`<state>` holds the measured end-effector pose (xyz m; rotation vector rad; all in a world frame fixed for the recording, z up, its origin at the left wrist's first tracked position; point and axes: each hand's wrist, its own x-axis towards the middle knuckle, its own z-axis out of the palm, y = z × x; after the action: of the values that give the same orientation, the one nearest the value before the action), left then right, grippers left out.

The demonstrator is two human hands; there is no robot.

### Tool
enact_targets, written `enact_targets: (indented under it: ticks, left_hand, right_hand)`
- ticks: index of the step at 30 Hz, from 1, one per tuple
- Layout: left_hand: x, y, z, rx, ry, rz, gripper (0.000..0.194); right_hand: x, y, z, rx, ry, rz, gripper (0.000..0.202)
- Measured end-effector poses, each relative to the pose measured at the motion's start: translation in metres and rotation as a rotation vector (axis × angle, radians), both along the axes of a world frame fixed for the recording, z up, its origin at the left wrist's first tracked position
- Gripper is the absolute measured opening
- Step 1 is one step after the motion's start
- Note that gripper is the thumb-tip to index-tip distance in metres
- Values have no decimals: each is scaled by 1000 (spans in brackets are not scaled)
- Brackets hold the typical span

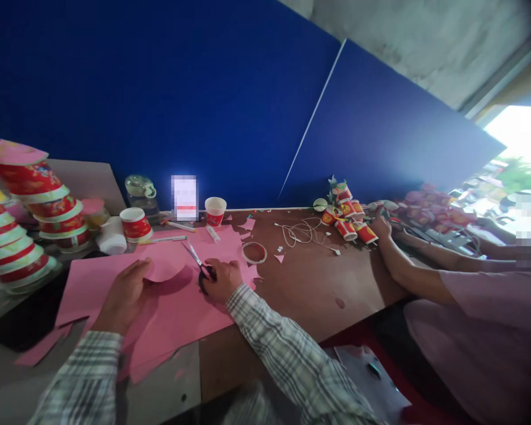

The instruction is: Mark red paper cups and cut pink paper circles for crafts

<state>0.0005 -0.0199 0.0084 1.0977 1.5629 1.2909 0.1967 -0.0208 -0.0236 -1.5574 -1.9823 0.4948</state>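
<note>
My left hand [126,295] pinches the edge of a rounded piece of pink paper [167,264], raised a little over the table. My right hand [223,280] is closed around the black handles of scissors [196,257]; their blades point away from me, slightly parted, to the right of the rounded piece. Large pink sheets [177,319] lie beneath both hands. A roll of tape [254,253] rests to the right of the scissors, and a small white tube [213,234] lies beyond them. Pens [163,239] lie behind the rounded piece.
Stacked red paper cups [57,206] stand at the left. Single cups [215,211], a glass jug [140,192] and a lit screen [184,198] line the back. White cables [298,233] and small decorated cups [346,229] lie right of centre. Another person's arm [407,265] reaches in from the right.
</note>
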Motion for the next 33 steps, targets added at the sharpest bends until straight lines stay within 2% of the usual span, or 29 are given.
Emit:
enact_targets:
  ticks: [4, 8, 12, 18, 21, 25, 28, 33]
  left_hand:
    - [2, 6, -11, 16, -259, 49, 34]
    - [-1, 7, -14, -8, -401, 73, 28]
    - [-3, 7, -12, -25, -530, 42, 23]
    - [-1, 5, -8, -33, -671, -88, 23]
    - [-1, 5, -8, -2, -706, -153, 20]
    - [0, 3, -6, 143, -799, -170, 16]
    - [3, -2, 1, 251, -726, -199, 21]
    - [11, -10, 9, 362, -251, -133, 14]
  right_hand:
    - [4, 1, -1, 57, -97, -15, 51]
    - [8, 1, 2, 84, -143, -41, 46]
    - [10, 2, 4, 60, -165, -88, 42]
    - [12, 0, 4, 98, -166, -82, 52]
    - [11, -1, 6, -4, -166, -7, 44]
    - [7, -1, 6, -110, -168, 49, 40]
    - [6, -1, 6, -127, -169, 75, 38]
    - [7, -1, 9, -145, -154, 69, 44]
